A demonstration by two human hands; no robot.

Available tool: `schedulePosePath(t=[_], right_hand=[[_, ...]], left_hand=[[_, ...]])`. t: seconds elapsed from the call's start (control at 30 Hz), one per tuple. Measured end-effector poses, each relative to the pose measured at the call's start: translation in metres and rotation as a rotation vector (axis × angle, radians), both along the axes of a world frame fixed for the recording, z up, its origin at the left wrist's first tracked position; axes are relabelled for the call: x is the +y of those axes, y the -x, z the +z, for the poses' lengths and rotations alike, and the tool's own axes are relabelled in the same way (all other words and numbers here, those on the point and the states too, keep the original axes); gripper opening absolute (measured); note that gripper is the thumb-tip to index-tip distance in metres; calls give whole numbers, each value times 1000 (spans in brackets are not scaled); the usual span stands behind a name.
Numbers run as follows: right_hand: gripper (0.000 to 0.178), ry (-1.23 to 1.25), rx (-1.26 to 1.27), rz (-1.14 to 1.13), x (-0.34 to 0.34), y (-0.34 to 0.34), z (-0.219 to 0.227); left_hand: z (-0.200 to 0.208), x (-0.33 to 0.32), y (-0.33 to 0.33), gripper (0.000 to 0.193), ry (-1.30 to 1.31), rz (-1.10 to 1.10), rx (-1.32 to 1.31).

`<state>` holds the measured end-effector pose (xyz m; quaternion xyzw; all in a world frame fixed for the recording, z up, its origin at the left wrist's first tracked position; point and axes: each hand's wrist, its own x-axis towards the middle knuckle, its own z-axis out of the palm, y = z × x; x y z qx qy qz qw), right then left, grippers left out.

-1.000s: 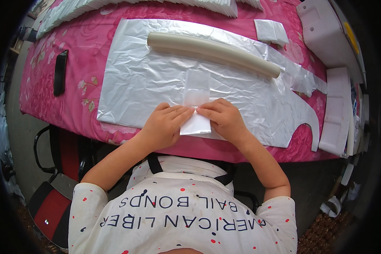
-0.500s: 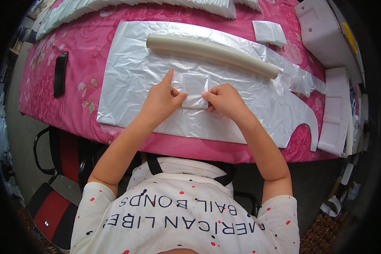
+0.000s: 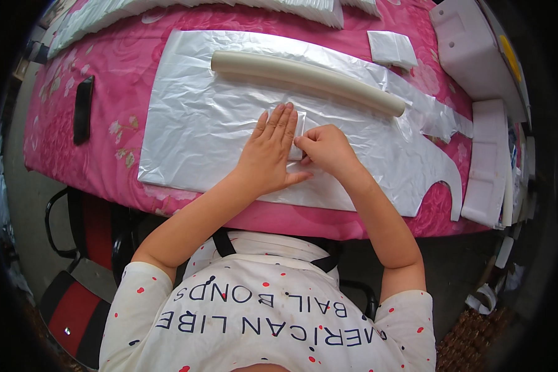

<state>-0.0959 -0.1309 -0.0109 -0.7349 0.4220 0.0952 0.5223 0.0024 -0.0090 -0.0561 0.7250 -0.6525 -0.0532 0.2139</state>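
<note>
A small folded square of clear-white plastic film (image 3: pixel 300 124) lies on a broad sheet of silvery-white plastic, shaped like a disposable apron (image 3: pixel 183 124). My left hand (image 3: pixel 268 154) rests flat over the square's left part, fingers stretched out and thumb pointing right, covering most of it. At the square's right edge, my right hand (image 3: pixel 332 150) pinches the film between thumb and curled fingers. A long pale tube (image 3: pixel 310 82) lies across the apron just beyond both hands.
Pink flowered cloth (image 3: pixel 124 56) covers the table. At left lies a black oblong object (image 3: pixel 84 110); at far right, another folded plastic packet (image 3: pixel 392 49). White stacked packets (image 3: pixel 279 7) line the far edge. White foam boxes (image 3: pixel 487 161) border the right; a red-black chair (image 3: pixel 80 310) stands lower left.
My left hand has gone from a pinch at the square's left edge to lying flat over it, farther right. My right hand keeps its pinch in nearly the same place.
</note>
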Motion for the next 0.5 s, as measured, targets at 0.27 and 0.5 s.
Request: schedulePosePath(t=[0.27,0.5], right_hand=[[22,473,56,181,14,13,13],[21,931,-62,361,14,25,14]], left_hand=[[-2,1,2,111,-8,-7,-2],[5,17,-4,100,158,57,86]])
